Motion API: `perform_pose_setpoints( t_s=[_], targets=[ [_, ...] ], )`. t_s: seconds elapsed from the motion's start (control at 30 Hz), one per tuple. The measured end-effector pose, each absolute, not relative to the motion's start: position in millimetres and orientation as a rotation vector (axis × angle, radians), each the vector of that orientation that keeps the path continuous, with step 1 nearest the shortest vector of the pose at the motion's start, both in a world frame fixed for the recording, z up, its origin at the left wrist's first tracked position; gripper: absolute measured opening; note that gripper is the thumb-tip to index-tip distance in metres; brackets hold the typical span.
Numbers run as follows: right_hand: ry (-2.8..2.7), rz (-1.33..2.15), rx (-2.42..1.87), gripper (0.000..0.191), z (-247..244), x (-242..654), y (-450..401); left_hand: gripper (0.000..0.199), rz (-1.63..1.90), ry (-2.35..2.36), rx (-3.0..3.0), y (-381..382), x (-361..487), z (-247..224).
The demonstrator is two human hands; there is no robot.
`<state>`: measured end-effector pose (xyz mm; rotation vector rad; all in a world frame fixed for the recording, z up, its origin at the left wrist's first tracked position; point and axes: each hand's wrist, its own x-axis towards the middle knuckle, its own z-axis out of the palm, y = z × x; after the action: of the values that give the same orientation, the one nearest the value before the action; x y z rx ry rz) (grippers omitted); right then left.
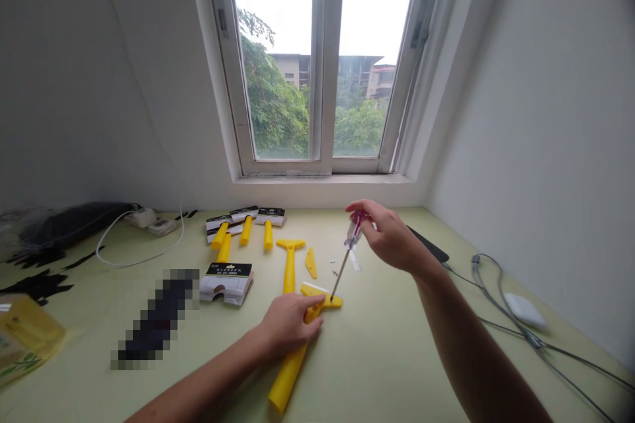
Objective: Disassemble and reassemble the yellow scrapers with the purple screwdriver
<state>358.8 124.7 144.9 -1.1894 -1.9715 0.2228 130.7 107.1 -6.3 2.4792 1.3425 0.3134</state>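
My left hand [292, 322] is closed around the neck of a yellow scraper [289, 380], pressing it to the table near its head. The scraper's handle points toward me, with a pale blade edge showing along the head. From above right, my right hand [380, 228] grips the clear and purple handle of a screwdriver [353, 232]. Its shaft slants down, and the tip meets the right part of the scraper head. Just beyond lie a loose yellow plate [311, 263], a few tiny screws [334, 271] and a thin metal blade [354, 261]. Another yellow scraper [290, 268] lies behind my left hand.
Several yellow-handled scrapers [247, 230] with black-and-white cards lie at the back, before a stack of cards [227, 283]. A pixelated dark object [159, 317] and a yellow package [27, 337] are on the left. Grey cables [516, 317] and a white case [526, 310] occupy the right.
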Motion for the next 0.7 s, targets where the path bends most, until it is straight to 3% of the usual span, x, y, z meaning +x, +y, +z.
perform_pose_setpoints(
  t_s=[0.1,0.27,0.37,0.5,0.63,0.7],
  targets=[
    [-1.881,0.305,-1.172,0.013,139,347,128,0.045,0.314,1.340,2.477,108,131,-6],
    [-1.774,0.370,-1.190,0.015,137,330,118,0.045,0.310,1.341,2.467,109,131,-7],
    [-1.865,0.111,-1.387,0.014,143,334,108,0.045,0.298,1.342,2.478,109,131,-6],
    [-1.832,-0.143,-1.638,0.034,147,344,105,0.046,0.281,1.333,2.500,108,131,-4],
    [-1.948,0.106,-1.305,0.022,148,356,110,0.047,0.282,1.331,2.508,108,130,-5],
    [-1.987,0.227,-1.159,0.025,148,360,112,0.046,0.289,1.341,2.507,108,130,-6]
  ],
)
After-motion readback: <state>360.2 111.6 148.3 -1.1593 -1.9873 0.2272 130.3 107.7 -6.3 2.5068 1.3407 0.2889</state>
